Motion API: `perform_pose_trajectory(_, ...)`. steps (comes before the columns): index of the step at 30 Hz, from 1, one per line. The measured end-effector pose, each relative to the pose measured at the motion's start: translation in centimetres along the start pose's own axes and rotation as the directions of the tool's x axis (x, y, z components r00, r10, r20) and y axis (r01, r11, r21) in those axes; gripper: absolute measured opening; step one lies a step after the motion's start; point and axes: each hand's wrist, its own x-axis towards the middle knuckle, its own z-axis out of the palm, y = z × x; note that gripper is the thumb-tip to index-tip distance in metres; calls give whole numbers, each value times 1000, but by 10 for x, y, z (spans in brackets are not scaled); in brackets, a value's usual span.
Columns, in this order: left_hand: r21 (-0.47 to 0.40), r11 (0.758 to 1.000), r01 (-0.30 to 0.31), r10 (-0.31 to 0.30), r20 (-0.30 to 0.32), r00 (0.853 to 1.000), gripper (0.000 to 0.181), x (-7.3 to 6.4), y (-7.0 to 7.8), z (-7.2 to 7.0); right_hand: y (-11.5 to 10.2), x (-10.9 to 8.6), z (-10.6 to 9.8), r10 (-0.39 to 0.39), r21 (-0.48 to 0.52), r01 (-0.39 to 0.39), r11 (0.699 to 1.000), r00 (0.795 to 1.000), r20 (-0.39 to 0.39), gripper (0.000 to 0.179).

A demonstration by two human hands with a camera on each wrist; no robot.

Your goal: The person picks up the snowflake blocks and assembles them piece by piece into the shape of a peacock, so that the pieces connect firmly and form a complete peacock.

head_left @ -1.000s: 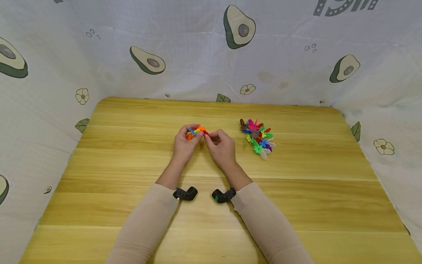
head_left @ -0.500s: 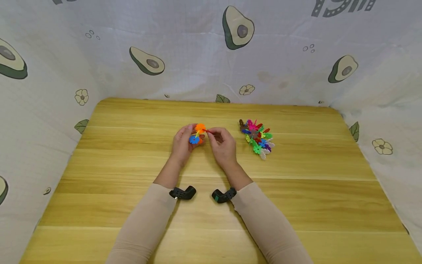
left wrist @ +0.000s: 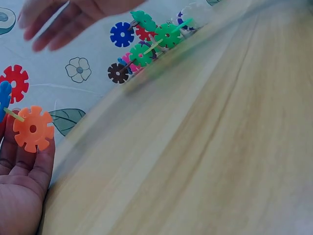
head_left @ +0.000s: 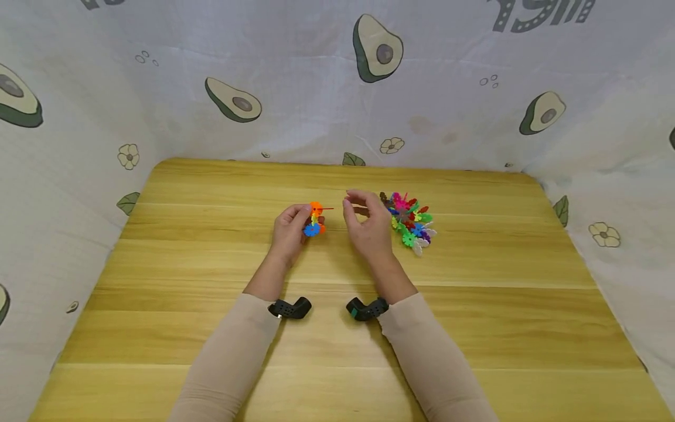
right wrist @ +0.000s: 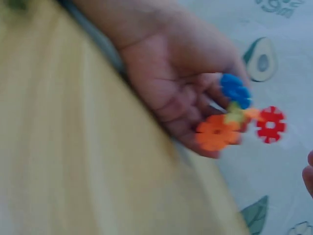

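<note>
My left hand (head_left: 288, 230) holds a small cluster of joined plastic snowflake discs. In the head view a blue disc (head_left: 312, 229) is at its near end and an orange disc (head_left: 316, 208) at its far end. A yellow disc (right wrist: 234, 115) joins them in the right wrist view, where a second orange disc (right wrist: 210, 134) also shows. Sticking out rightward, the red disc (right wrist: 279, 125) is fixed to the cluster and seen edge-on from the head. My right hand (head_left: 370, 228) is apart from it, fingers loosely bent and holding nothing, beside the loose pile.
A pile of snowflake discs (head_left: 409, 240) in many colours lies on the wooden table (head_left: 474, 258), partly behind my right hand. A white cloth (head_left: 295, 53) printed with avocados hangs along the back and sides of the table.
My right hand has let go of the red disc and moved right toward the pile. My left hand has turned the cluster, so the blue disc now faces up on the near side.
</note>
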Motion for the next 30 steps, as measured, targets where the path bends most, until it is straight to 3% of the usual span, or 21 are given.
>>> perform_pose_trajectory(3, -7, 1000, 5, -4, 9, 1000, 15, 0, 0, -1, -4, 10, -17, 20, -18, -21, 1000, 998, -52, 22)
perform_pose_trajectory(6, -9, 1000, 9, -9, 19, 1000, 15, 0, 0, -1, -3, 18, -34, 97, -10, -98, 995, 990, -105, 23)
perform_pose_trajectory(12, -5, 1000, 11, -11, 19, 1000, 16, 0, 0, 0, 16, 27, -65, 281, 51, -276, 960, 942, -184, 26)
perform_pose_trajectory(16, -8, 1000, 13, -13, 14, 1000, 16, -1, 0, 1, 28, 29, -80, 341, 37, -341, 939, 920, -193, 33)
perform_pose_trajectory(19, -8, 1000, 15, -15, 14, 1000, 16, -1, 0, 1, 33, 29, -90, 419, -36, -431, 901, 891, -176, 43)
perform_pose_trajectory(23, 2, 1000, 8, -8, 24, 1000, 18, -2, 0, 0, 35, 27, -102, 545, -198, -554, 808, 832, -105, 56)
perform_pose_trajectory(27, 7, 1000, -6, 6, 40, 999, 18, -2, -1, -1, 34, 26, -109, 630, -368, -580, 726, 776, 19, 60)
perform_pose_trajectory(30, 3, 1000, -10, 10, 43, 999, 17, -2, -2, -1, 32, 26, -111, 662, -432, -568, 701, 743, 97, 59)
